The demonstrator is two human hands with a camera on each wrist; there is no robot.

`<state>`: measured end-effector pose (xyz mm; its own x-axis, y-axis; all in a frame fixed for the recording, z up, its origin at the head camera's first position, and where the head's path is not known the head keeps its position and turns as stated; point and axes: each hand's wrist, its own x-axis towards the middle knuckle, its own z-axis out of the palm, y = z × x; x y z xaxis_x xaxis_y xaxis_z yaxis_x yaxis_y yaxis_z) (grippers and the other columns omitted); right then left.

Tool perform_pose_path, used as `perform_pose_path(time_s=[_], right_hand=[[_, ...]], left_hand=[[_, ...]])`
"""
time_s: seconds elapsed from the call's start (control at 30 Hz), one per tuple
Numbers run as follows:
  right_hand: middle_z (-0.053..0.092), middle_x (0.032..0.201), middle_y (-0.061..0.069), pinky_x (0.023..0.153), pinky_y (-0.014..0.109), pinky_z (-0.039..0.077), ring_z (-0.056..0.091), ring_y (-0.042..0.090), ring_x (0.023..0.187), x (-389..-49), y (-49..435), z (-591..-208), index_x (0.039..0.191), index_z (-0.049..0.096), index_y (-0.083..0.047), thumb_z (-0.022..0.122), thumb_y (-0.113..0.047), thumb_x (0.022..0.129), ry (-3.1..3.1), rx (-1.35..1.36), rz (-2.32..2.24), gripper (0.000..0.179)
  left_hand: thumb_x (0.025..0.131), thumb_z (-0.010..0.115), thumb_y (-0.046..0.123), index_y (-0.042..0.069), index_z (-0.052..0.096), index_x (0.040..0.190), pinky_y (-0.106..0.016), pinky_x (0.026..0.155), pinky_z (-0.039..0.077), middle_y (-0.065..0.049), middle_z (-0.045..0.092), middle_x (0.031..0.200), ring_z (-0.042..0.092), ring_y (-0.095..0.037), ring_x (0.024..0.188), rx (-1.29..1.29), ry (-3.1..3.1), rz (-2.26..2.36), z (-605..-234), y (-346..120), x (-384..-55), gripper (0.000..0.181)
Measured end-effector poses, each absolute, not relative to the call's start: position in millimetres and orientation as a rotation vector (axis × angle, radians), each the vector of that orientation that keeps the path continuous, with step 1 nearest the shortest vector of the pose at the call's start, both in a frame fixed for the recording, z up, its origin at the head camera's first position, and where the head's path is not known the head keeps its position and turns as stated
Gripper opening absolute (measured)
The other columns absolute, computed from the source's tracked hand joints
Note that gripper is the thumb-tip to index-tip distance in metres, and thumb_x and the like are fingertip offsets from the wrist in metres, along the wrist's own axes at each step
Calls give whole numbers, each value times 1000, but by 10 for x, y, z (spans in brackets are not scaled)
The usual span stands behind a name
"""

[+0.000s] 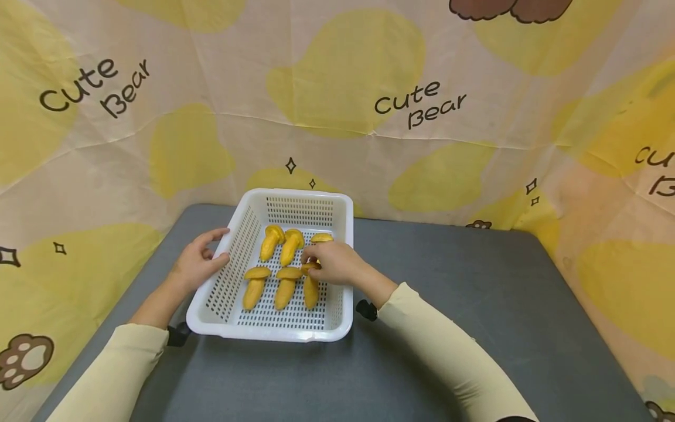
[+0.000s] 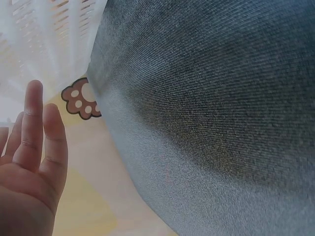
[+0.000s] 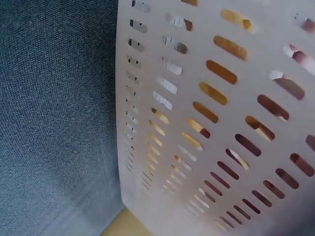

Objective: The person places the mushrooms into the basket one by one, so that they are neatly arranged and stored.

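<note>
A white plastic basket (image 1: 269,335) with slotted walls holds several yellow mushrooms, set in two rows. In the front row lie a left mushroom (image 1: 254,290), a middle mushroom (image 1: 286,290) and a right mushroom (image 1: 311,294). My right hand (image 1: 337,264) reaches over the basket's right side and pinches the front right mushroom near its cap. Behind that hand, another mushroom (image 1: 321,237) is partly hidden. My left hand (image 1: 197,262) rests against the left rim, thumb and forefinger spread. In the left wrist view its other fingers (image 2: 33,118) are straight beside the basket wall (image 2: 54,34).
The basket stands on a grey cloth-covered table (image 1: 448,281), near its back left. A patterned cloth (image 1: 327,76) with bear lettering hangs behind and at the sides. In the right wrist view, the slotted basket wall (image 3: 197,147) hides most of the hand.
</note>
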<state>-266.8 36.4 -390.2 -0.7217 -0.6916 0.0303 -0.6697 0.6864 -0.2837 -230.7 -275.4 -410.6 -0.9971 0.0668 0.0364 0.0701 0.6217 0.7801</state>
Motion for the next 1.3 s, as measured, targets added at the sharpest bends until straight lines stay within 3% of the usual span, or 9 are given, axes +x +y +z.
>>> perform_pose_path(time_s=[0.17,0.4,0.67,0.97,1.3], right_hand=[[66,83,-7,59,20,47,56,8,68,-2661,325,-3897,106,71,-23,64,-24,88,2823,-1091,-304,19],[71,90,-7,57,21,45,56,8,68,-2659,292,-3912,105,72,-24,61,-25,91,2832,-1076,-174,18],[68,85,-8,63,24,49,57,8,70,-2668,267,-3937,104,72,-25,62,-27,90,2830,-1013,-79,17],[72,105,-7,72,28,55,63,8,80,-2668,249,-3987,109,72,-26,59,-27,93,2831,-968,-16,21],[71,108,-6,72,27,55,63,8,83,-2679,225,-3963,110,72,-27,57,-24,94,2838,-943,16,23]], left_hand=[[92,56,14,8,33,147,-34,51,59,-29,64,103,70,-23,66,-130,-2827,-1357,-4109,-2761,-2311,60],[92,56,14,8,34,147,-34,51,58,-30,62,108,70,-23,66,-151,-2810,-1377,-4138,-2772,-2312,60],[92,56,13,7,33,147,-34,52,59,-31,60,113,71,-24,68,-169,-2806,-1382,-4131,-2775,-2304,60],[92,56,14,7,33,147,-34,52,59,-30,63,104,71,-24,67,-152,-2824,-1385,-4143,-2772,-2294,60],[92,56,13,7,34,147,-34,52,59,-30,63,106,70,-23,67,-145,-2811,-1380,-4151,-2786,-2319,60]])
